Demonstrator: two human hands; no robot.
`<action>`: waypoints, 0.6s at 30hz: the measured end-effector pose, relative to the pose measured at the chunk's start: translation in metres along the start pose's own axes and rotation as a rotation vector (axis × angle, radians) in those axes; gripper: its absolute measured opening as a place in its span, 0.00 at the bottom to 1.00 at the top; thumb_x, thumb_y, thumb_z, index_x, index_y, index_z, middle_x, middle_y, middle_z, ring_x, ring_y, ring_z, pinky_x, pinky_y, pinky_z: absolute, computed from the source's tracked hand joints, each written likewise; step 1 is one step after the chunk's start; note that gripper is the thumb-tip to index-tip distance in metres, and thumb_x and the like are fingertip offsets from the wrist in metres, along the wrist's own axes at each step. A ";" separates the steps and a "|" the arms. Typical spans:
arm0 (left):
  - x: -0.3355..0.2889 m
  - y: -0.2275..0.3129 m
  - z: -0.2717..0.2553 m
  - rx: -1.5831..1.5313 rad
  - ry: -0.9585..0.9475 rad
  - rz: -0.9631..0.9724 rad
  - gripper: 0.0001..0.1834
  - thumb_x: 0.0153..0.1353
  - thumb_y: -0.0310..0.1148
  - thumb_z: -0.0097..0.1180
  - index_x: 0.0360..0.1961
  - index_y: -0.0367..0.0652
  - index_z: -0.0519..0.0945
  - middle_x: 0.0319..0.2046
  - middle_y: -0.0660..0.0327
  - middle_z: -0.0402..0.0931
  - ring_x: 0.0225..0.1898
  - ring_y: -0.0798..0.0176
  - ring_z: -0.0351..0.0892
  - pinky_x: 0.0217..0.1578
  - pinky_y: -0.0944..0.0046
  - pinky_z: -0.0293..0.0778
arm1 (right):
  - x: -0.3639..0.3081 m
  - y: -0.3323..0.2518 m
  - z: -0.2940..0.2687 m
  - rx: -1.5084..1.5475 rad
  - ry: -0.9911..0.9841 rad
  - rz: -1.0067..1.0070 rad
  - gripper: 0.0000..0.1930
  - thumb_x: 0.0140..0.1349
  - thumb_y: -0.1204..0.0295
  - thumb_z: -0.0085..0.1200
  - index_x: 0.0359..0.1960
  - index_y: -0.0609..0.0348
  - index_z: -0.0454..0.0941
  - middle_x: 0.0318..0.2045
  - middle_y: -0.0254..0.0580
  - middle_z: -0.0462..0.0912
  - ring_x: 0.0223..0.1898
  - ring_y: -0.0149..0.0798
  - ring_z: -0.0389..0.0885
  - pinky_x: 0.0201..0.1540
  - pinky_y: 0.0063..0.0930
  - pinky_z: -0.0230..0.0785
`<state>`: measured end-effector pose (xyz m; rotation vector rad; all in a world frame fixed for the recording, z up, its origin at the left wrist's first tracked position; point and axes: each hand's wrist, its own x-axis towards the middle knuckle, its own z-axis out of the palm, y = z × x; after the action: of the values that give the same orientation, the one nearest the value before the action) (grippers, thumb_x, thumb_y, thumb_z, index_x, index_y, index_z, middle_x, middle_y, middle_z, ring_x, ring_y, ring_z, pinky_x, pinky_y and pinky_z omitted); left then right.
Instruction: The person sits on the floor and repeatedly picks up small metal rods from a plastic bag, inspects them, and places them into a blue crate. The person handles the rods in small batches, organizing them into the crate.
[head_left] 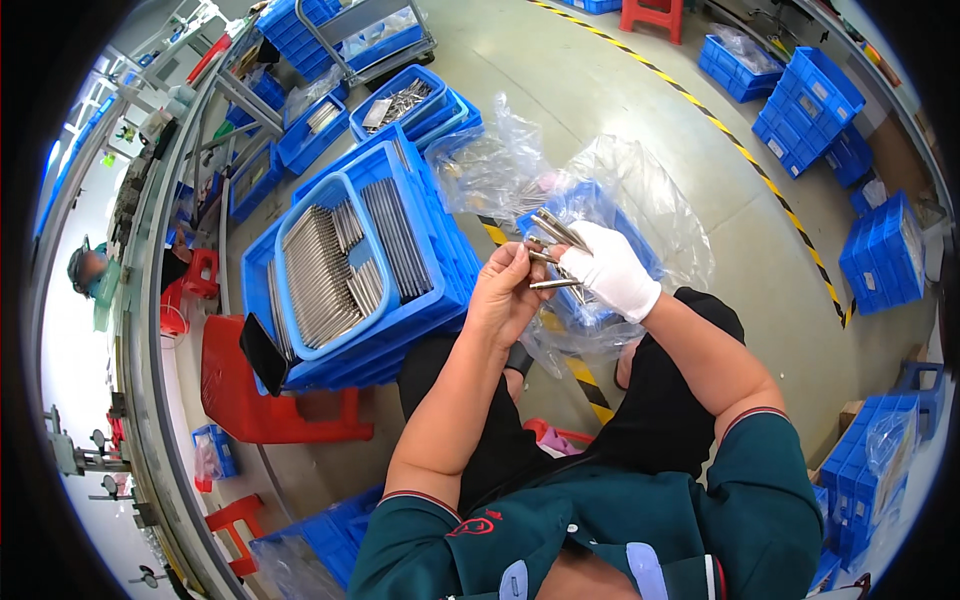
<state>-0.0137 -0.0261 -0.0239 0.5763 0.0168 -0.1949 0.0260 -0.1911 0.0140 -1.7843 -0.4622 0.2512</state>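
Above a blue bin (638,232) draped in clear plastic, both my hands are close together over several slim metal rods (560,228). My right hand (612,272), in a white glove, is closed around the bundle, whose ends stick out toward the upper left. My left hand (503,290) is bare, its thumb and fingers pinched at the end of a rod. More rods lie in the bin, partly hidden by my right hand and the plastic. To the left, a light-blue tray (361,254) holds neat rows of similar rods.
The tray sits on stacked blue crates (452,262), beside dark rods. A red stool (250,385) stands at their lower left. Blue crates (808,108) are stacked at the right. Yellow-black tape (745,150) crosses the floor. Another person (92,268) is at the far left.
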 end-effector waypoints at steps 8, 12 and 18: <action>-0.005 0.016 0.009 0.725 0.149 0.222 0.08 0.62 0.31 0.54 0.36 0.36 0.78 0.24 0.64 0.74 0.25 0.73 0.71 0.26 0.73 0.67 | 0.002 -0.005 -0.002 -0.083 -0.015 0.014 0.12 0.60 0.66 0.52 0.32 0.64 0.73 0.22 0.47 0.72 0.24 0.36 0.67 0.31 0.31 0.64; -0.006 0.026 0.006 0.834 0.248 0.292 0.08 0.62 0.30 0.54 0.35 0.34 0.78 0.22 0.65 0.73 0.21 0.75 0.68 0.24 0.75 0.65 | 0.001 -0.005 -0.005 -0.107 -0.024 0.025 0.12 0.60 0.65 0.52 0.32 0.64 0.73 0.22 0.48 0.73 0.24 0.38 0.69 0.31 0.32 0.64; -0.004 0.029 0.007 0.654 0.207 0.219 0.10 0.59 0.33 0.58 0.33 0.35 0.79 0.21 0.68 0.71 0.21 0.75 0.65 0.23 0.75 0.60 | 0.000 -0.009 -0.005 -0.189 -0.069 -0.004 0.12 0.59 0.64 0.52 0.31 0.62 0.73 0.23 0.51 0.74 0.24 0.46 0.72 0.30 0.35 0.65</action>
<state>-0.0129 -0.0057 -0.0020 1.2422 0.0925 0.0824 0.0263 -0.1937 0.0237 -1.9639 -0.5533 0.2742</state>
